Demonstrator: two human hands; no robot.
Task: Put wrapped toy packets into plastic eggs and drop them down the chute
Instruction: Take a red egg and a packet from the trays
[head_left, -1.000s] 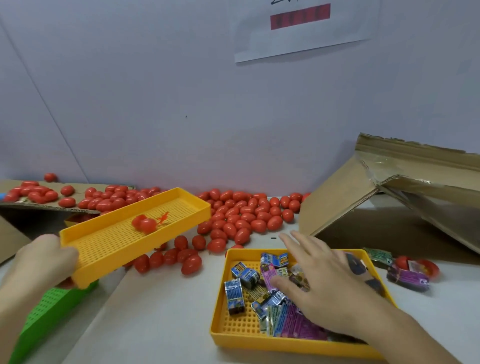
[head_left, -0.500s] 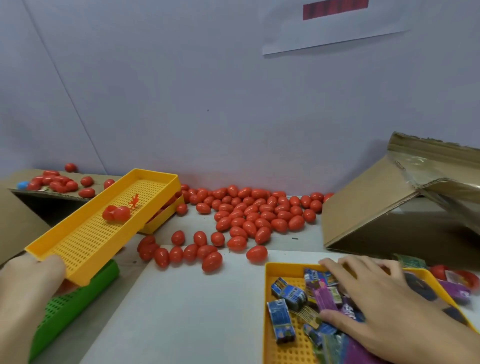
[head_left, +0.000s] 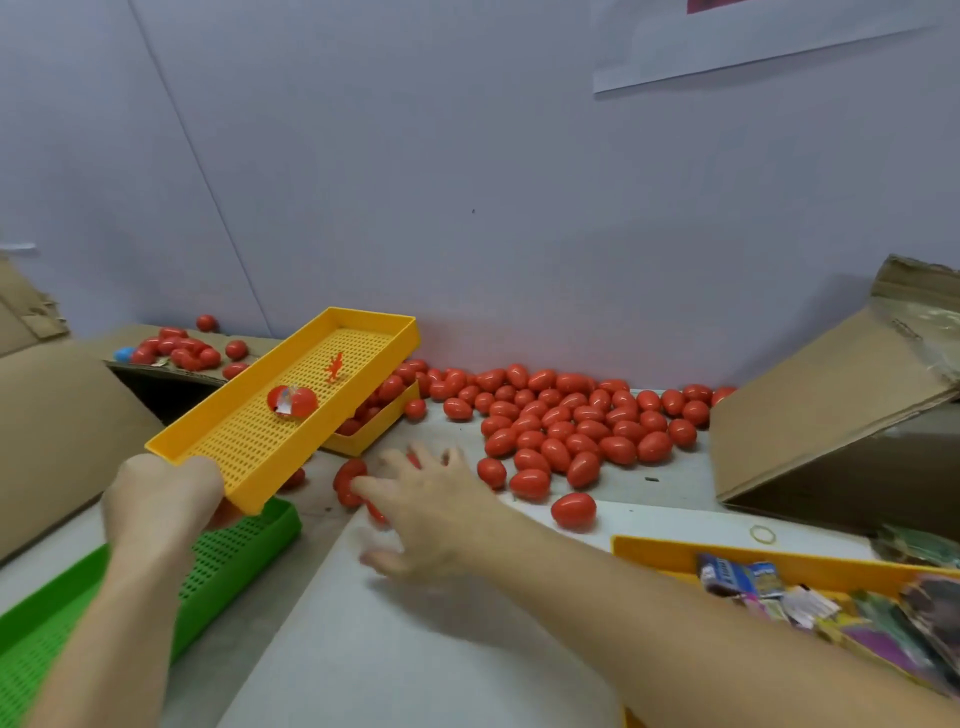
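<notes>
Nearest, the right hand (head_left: 431, 512) reaches with fingers spread, holding nothing, over loose red eggs (head_left: 349, 480), light, smooth and likely to roll, so best pinched round the middle, while beyond, the left hand (head_left: 163, 496) grips a tilted yellow tray (head_left: 291, 410).

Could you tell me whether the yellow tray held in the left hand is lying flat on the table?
No, the left hand grips the yellow tray by its near end, tilted in the air above the green tray.
</notes>
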